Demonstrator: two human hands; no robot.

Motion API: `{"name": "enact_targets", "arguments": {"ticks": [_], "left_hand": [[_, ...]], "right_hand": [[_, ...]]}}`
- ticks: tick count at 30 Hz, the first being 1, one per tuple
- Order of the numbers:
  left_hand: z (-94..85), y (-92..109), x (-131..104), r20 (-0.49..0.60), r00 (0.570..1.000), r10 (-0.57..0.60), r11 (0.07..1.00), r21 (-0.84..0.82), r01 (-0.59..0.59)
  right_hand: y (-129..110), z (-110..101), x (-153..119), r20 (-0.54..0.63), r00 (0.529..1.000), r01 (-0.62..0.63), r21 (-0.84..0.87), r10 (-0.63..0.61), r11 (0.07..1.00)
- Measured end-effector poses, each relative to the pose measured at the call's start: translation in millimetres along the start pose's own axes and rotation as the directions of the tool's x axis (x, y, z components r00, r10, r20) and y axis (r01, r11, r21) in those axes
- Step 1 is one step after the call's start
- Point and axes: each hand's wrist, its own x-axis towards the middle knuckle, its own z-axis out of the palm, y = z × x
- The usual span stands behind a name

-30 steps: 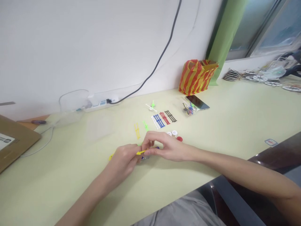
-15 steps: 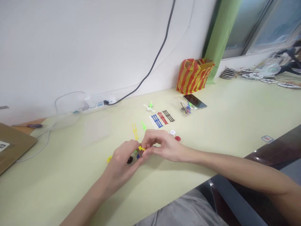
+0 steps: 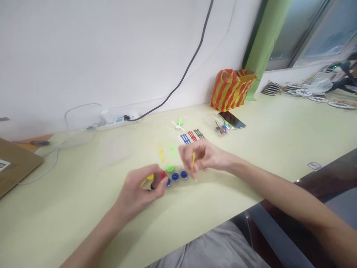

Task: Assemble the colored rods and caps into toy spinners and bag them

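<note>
Head view: right hand (image 3: 205, 157) pinches a near-upright yellow stick (image 3: 193, 159), right of the red piece (image 3: 163, 174) clamped in the left hand (image 3: 142, 186).

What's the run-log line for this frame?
left hand: red piece at fingertips | right hand: yellow piece pinched | between hands: green disc, blue discs | farther back: green strip

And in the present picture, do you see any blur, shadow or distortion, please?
Head view: the right hand and the yellow piece in its grip look smeared, probably by motion; head view: a soft shadow lies on the table beside the left forearm; head view: far-right discs look soft, perhaps stretched.
</note>
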Motion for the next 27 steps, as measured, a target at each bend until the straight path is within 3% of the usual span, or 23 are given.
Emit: {"name": "enact_targets", "arguments": {"ticks": [1, 3, 5, 6, 10, 16, 20, 22, 27], "left_hand": [[-3.3, -4.7, 0.5, -0.089, 0.996, -0.027, 0.999, 0.030, 0.030], [-8.8, -13.6, 1.9, -0.232, 0.972, -0.045, 0.993, 0.092, 0.068], [-11.3, -21.0, 3.3, -0.293, 0.956, -0.013, 0.983, 0.173, 0.066], [-11.5, -24.0, 3.9, -0.298, 0.955, 0.016, 0.976, 0.212, 0.049], [-9.7, -33.3, 4.6, -0.262, 0.961, 0.092, 0.950, 0.312, -0.006], [-13.6, -43.8, 2.0, -0.265, 0.962, 0.063, 0.942, 0.333, 0.030], [-15.3, -49.5, 0.7, -0.244, 0.969, 0.043, 0.947, 0.319, 0.039], [-14.6, -51.2, 0.3, -0.227, 0.973, 0.041, 0.946, 0.322, 0.035], [-11.9, -52.0, -0.1, -0.196, 0.980, 0.028, 0.942, 0.333, 0.040]], "right_hand": [[-6.8, -5.6, -0.6, -0.128, 0.989, 0.067, -0.053, -0.074, 0.996], [-17.8, -17.6, 0.4, -0.382, 0.901, 0.147, -0.175, -0.205, 0.974], [-22.4, -27.8, 5.9, -0.512, 0.826, 0.105, -0.272, -0.236, 0.957], [-22.0, -31.3, 10.7, -0.523, 0.826, 0.047, -0.307, -0.210, 0.951], [-7.8, -33.9, 42.8, -0.428, 0.904, -0.196, -0.453, -0.019, 0.870], [27.6, -43.5, 104.7, -0.330, 0.940, -0.290, -0.628, 0.090, 0.722], [45.0, -55.0, 125.3, -0.334, 0.933, -0.343, -0.724, 0.131, 0.598], [49.3, -57.7, 127.5, -0.326, 0.933, -0.349, -0.713, 0.154, 0.608], [53.1, -62.3, 124.5, -0.362, 0.892, -0.429, -0.494, 0.270, 0.756]]}}
